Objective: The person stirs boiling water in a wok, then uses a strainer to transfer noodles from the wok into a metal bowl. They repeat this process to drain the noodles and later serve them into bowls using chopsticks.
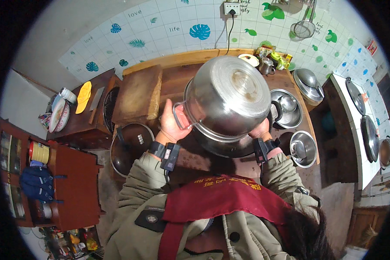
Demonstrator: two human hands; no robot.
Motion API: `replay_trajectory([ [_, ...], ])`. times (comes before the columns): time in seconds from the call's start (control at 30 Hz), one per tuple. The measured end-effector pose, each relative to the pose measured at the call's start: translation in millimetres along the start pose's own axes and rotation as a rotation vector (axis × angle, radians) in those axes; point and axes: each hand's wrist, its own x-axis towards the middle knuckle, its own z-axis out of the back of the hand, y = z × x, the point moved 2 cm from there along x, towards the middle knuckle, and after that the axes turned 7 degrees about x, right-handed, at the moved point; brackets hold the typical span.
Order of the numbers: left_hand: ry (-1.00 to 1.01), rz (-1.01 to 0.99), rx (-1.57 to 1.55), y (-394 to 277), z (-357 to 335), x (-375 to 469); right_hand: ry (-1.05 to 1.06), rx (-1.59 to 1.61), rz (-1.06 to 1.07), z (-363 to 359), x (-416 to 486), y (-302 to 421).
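A large stainless steel pot (221,97) is tipped over in front of me, its scuffed round bottom facing up and towards my head. My left hand (175,123) grips the loop handle on the pot's left side. On the right, my right hand (261,129) holds the pot's lower right edge, its fingers partly hidden by the pot. Under the pot, a wide dark metal pan or basin (227,151) shows on the wooden table (195,162). What lies inside either vessel is hidden.
Right of the pot are a steel basin (295,120) with a ladle and a steel bowl (313,156) with another ladle. A glass lid (117,162) lies left, below a thick wooden board (135,94). Jars and a small metal pitcher (266,66) stand at the back right.
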Motion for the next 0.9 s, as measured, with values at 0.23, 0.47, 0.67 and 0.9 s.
replay_trajectory([
  [0.23,-0.100,-0.140,0.095,-13.5,1.4,-3.2,0.149,-0.049,-0.166,-9.6,28.4,-41.7],
  [0.47,-0.198,-0.162,0.336,-12.5,-4.4,17.9,0.818,-0.810,-0.330,-59.5,-11.8,-80.8],
  [0.67,-0.314,-0.188,0.474,9.9,-12.5,38.9,0.825,-0.879,-0.420,-34.4,-23.5,18.8],
  [0.9,-0.238,-0.297,0.406,22.6,-30.4,60.3,0.471,-0.130,-0.387,14.8,7.1,148.5],
])
